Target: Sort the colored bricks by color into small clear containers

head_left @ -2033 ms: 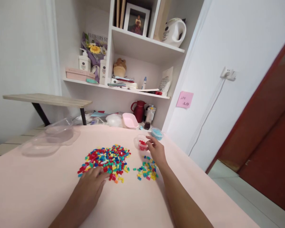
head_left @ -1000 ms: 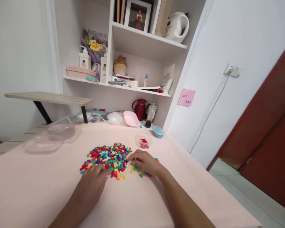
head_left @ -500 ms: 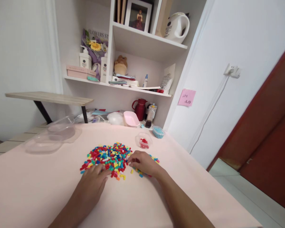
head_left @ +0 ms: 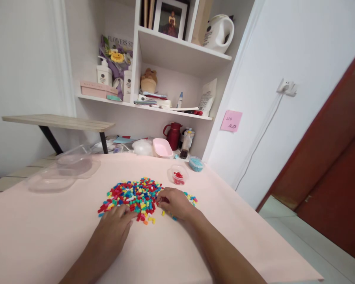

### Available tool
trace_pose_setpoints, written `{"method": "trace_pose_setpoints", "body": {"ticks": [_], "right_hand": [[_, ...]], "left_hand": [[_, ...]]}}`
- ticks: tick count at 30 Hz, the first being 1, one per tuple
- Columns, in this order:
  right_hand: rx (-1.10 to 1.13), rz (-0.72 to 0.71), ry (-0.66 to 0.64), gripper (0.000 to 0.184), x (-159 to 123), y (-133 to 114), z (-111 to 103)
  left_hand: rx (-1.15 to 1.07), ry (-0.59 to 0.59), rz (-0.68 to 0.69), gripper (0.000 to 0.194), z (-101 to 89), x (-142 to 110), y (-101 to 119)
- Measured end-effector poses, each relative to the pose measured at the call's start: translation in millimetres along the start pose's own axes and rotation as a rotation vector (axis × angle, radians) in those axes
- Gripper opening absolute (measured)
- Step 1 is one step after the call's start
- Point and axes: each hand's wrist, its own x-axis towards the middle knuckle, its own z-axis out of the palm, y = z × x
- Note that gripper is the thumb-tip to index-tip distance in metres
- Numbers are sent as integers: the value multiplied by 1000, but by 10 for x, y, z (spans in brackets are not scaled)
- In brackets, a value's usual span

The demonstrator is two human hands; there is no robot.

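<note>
A pile of small coloured bricks (head_left: 134,195) in red, yellow, green and blue lies in the middle of the pink table (head_left: 47,236). My left hand (head_left: 116,223) rests flat at the pile's near edge, fingers stretched onto the bricks. My right hand (head_left: 174,203) lies over a smaller heap of bricks (head_left: 191,198) to the right, fingers curled and pinched at the big pile's right edge; what they hold is hidden. A small clear cup with red bricks (head_left: 177,176) stands behind, and a cup of blue bricks (head_left: 196,163) further back.
Clear plastic lids and a container (head_left: 63,173) lie at the table's far left. A pink tray (head_left: 162,149), a red jug (head_left: 173,136) and bottles stand below white shelves (head_left: 171,110). The table's right edge drops to the floor by a red door (head_left: 334,177).
My right hand came back from the red-brick cup to the smaller heap and crept left to the big pile's edge. My left hand stayed put.
</note>
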Motion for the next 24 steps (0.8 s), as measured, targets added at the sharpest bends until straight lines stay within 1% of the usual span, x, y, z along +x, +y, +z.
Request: {"method": "trace_pose_setpoints", "body": {"ticks": [2, 4, 6, 8, 10, 11, 13, 16, 19, 21, 22, 24], "right_hand": [[53, 18, 12, 10, -4, 37, -14], [130, 72, 78, 10, -5, 107, -47], [239, 162, 219, 13, 1, 198, -101], [362, 256, 419, 21, 12, 296, -172], [449, 312, 607, 29, 23, 394, -244], [471, 323, 679, 32, 26, 442, -274], [491, 323, 757, 35, 26, 532, -312], [506, 323, 770, 40, 16, 628, -322], [503, 327, 774, 40, 3, 636, -314], [508, 304, 770, 38, -6, 578, -307], [517, 281, 748, 35, -11, 530, -300], [532, 215, 657, 29, -21, 406, -278]], "left_hand": [[6, -5, 1, 36, 2, 4, -6], [13, -4, -5, 37, 1, 5, -6], [13, 0, -6, 37, 0, 3, -3], [10, -3, -4, 37, 3, -2, -1], [7, -12, -3, 38, 10, -6, -5], [7, -14, -2, 38, 14, -6, -9], [6, -16, 2, 39, 21, -3, -20], [9, -26, 3, 38, 17, 7, -22], [25, -45, -12, 39, -5, 12, 0], [33, -52, -16, 40, -18, 10, 17], [33, -51, -13, 40, -22, 8, 23], [30, -49, -8, 40, -24, 6, 27]]}}
